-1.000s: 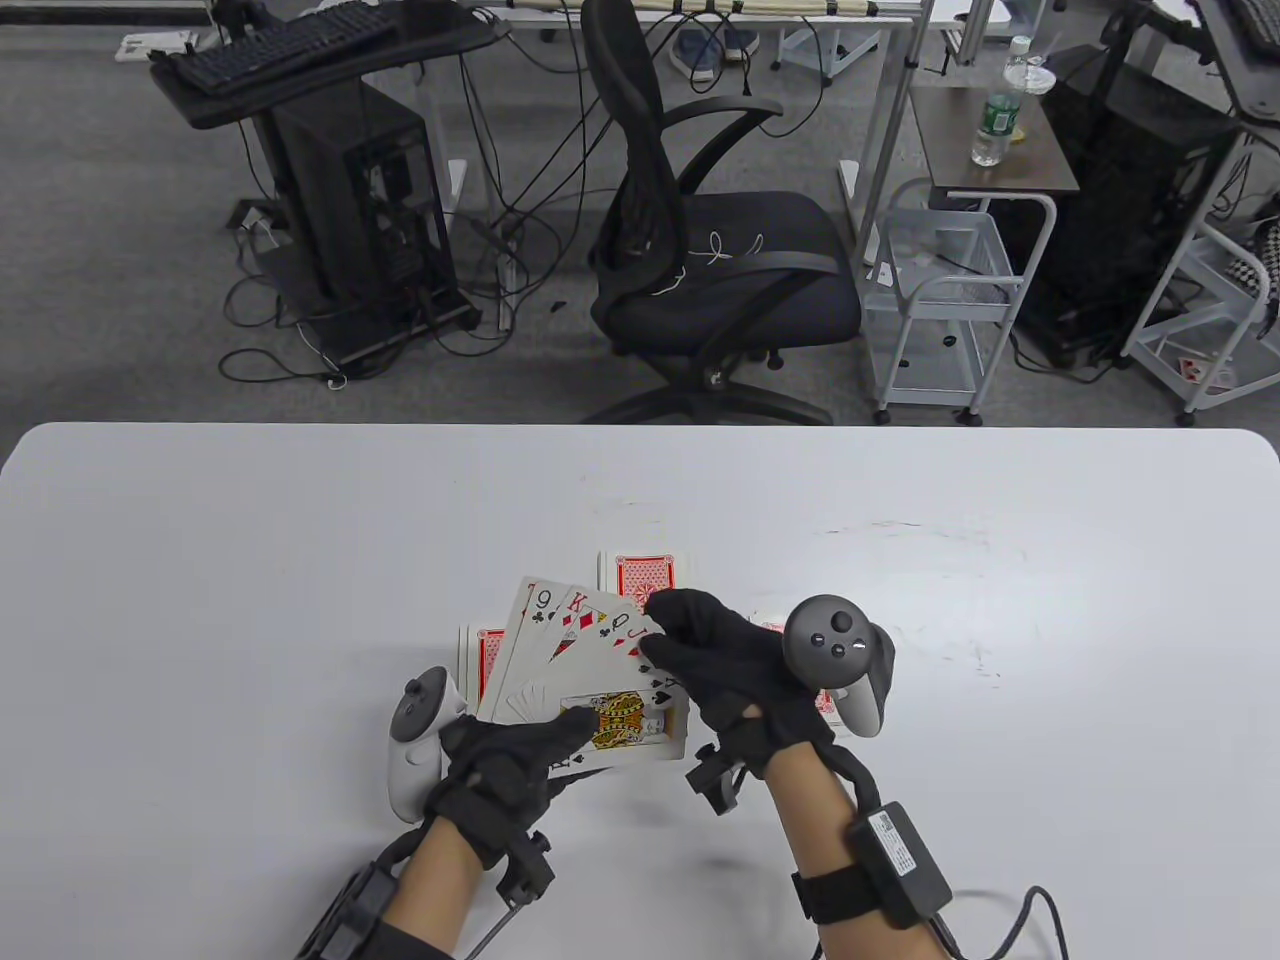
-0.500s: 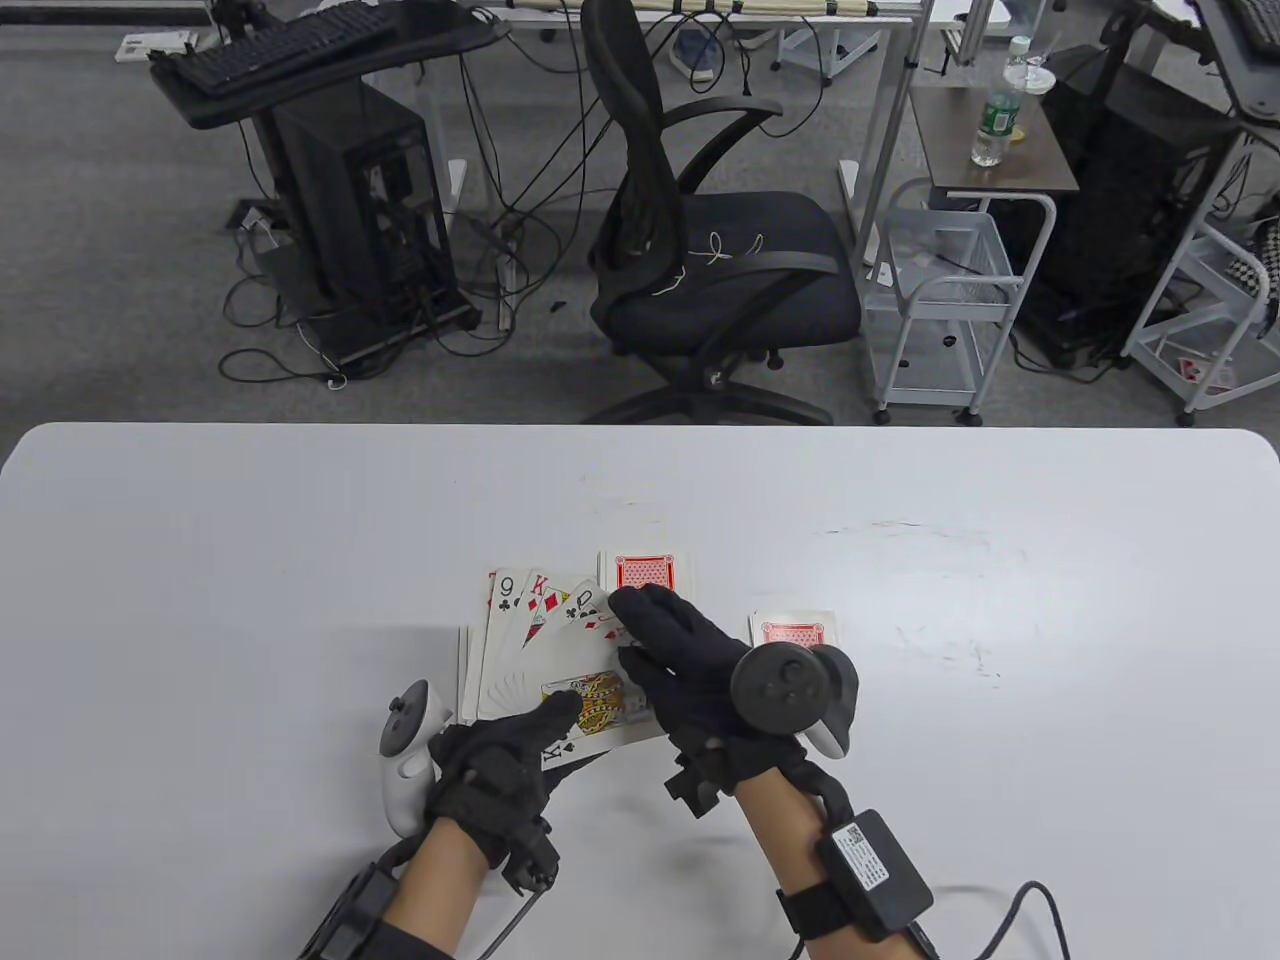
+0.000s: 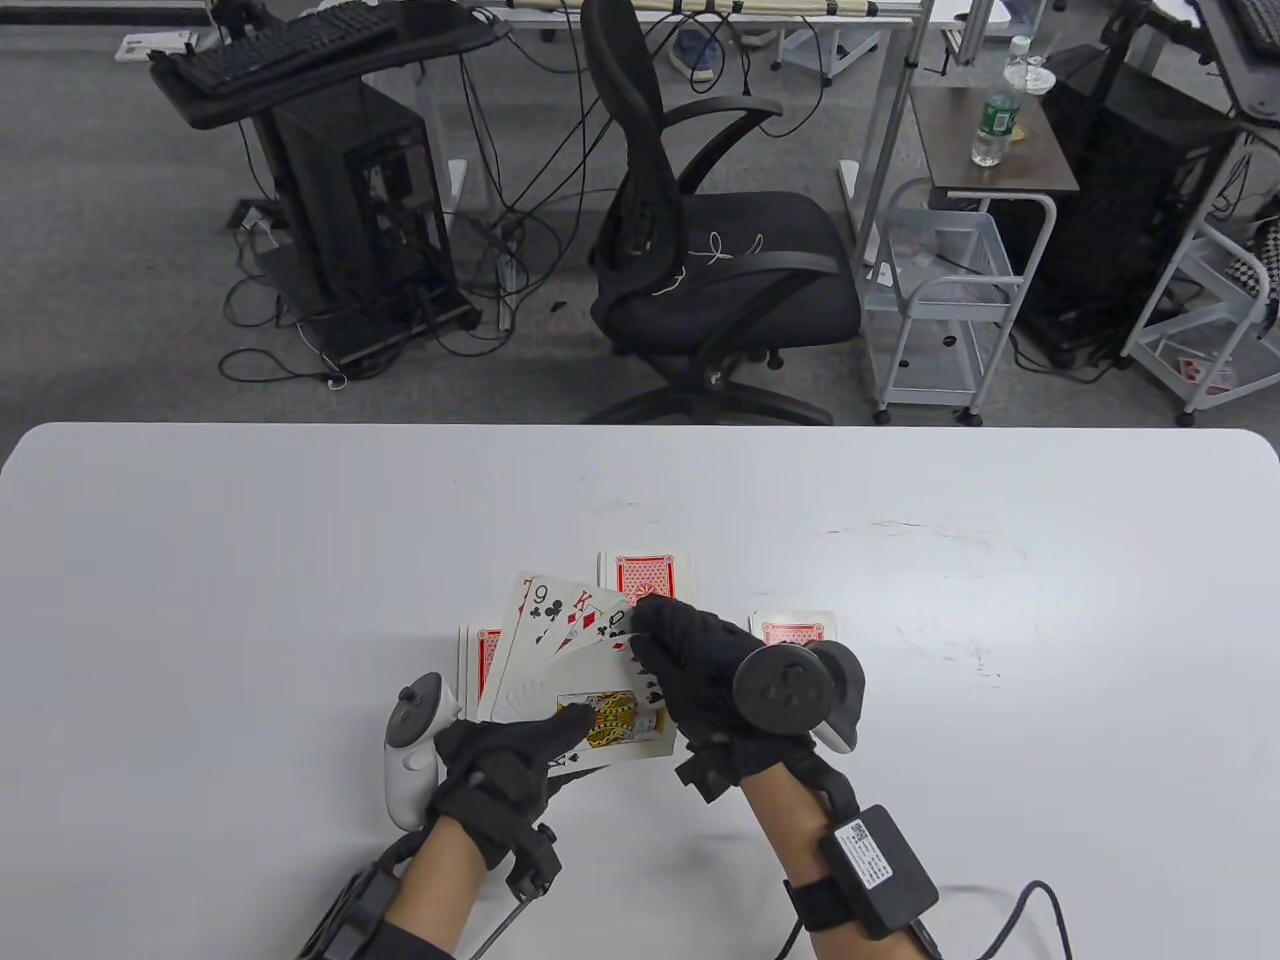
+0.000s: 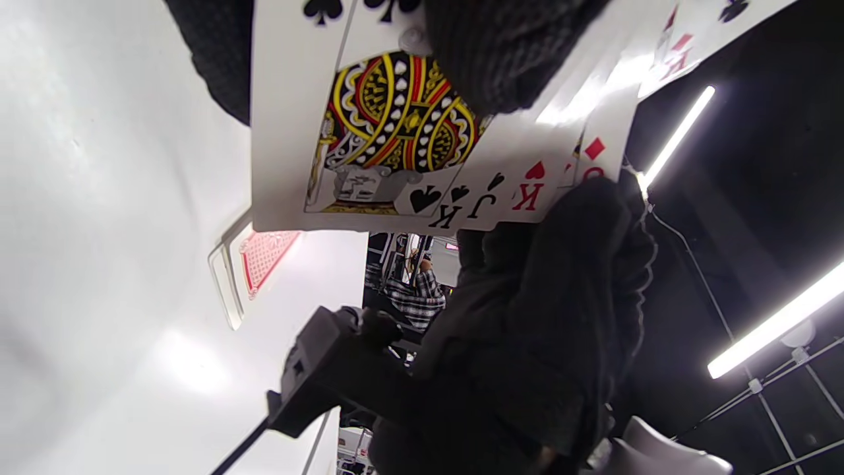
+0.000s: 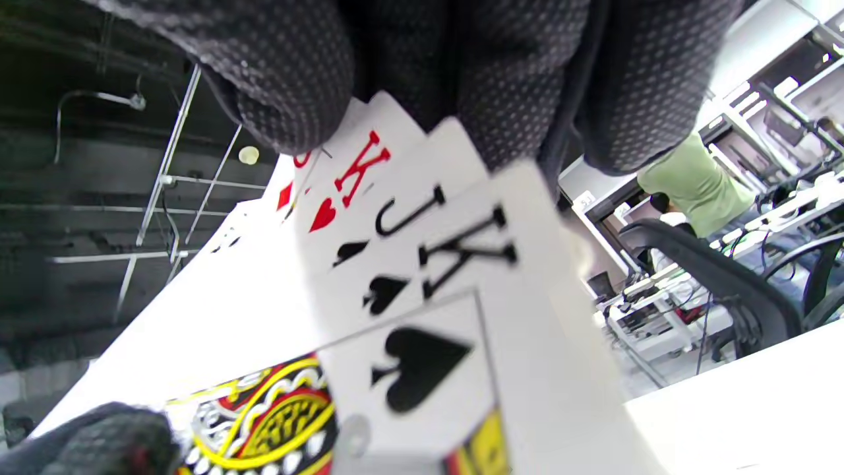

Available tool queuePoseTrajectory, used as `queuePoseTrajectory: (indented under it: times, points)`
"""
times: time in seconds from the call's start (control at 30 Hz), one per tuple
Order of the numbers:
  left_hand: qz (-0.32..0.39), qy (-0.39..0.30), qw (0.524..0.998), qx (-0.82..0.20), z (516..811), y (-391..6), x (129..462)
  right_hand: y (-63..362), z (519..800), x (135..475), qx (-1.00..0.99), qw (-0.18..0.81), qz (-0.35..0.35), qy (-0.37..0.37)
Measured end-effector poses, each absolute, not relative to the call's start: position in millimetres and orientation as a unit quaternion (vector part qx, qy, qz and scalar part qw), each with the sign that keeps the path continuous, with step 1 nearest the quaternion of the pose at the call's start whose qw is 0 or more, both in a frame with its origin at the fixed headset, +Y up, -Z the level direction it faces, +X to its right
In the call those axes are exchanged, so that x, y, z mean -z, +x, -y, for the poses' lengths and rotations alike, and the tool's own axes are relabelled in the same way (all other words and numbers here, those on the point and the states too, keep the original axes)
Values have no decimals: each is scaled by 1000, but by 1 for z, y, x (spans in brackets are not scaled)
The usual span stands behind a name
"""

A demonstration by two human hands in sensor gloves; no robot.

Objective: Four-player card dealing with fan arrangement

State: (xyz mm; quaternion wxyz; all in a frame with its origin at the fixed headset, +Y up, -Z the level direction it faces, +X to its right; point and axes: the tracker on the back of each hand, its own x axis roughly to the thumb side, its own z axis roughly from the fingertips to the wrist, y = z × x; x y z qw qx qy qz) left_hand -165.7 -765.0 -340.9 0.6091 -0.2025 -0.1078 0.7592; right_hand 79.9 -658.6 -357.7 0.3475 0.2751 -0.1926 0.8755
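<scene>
Table view first: both gloved hands are on a fan of cards [image 3: 575, 670] held face up above the white table [image 3: 200, 560], near its front edge. The left hand [image 3: 500, 765] grips the fan at its lower corner, thumb [image 3: 565, 722] pressed flat on the face of the front card, a king of spades. The right hand [image 3: 700, 670] closes over the fan's right edge, fingers [image 3: 665, 615] curled onto the upper corners of the cards. Across the spread a nine of clubs, a red king and a queen are showing.

Left wrist view picks up the same king of spades [image 4: 369, 132] from close in, the glove's thumb pinning it, with a jack of spades and a king of hearts peeking out behind it. Right wrist view has the gloved fingertips [image 5: 283, 72] pinching the top corners of those same cards [image 5: 409, 264].

Lying face down on the table are three small stacks with red backs: one [image 3: 645, 575] just beyond the fan, one [image 3: 795, 630] to the right beside the right hand, one [image 3: 480, 660] to the left, partly under the fan. Beyond the table stands an office chair [image 3: 710, 250].
</scene>
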Motion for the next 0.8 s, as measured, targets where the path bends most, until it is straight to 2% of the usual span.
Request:
queuePoseTrajectory:
  times: [0.13, 0.23, 0.43, 0.8]
  points:
    - [110, -211, 626, -743, 766, -169, 344, 92, 654, 363, -868, 377, 182, 267]
    - [138, -231, 623, -735, 764, -168, 346, 102, 651, 366, -861, 400, 170, 263]
    - [175, -270, 647, -691, 760, -159, 345, 122, 635, 364, -847, 414, 228, 245]
    - [195, -316, 689, -622, 762, -146, 343, 143, 612, 355, -804, 453, 303, 238]
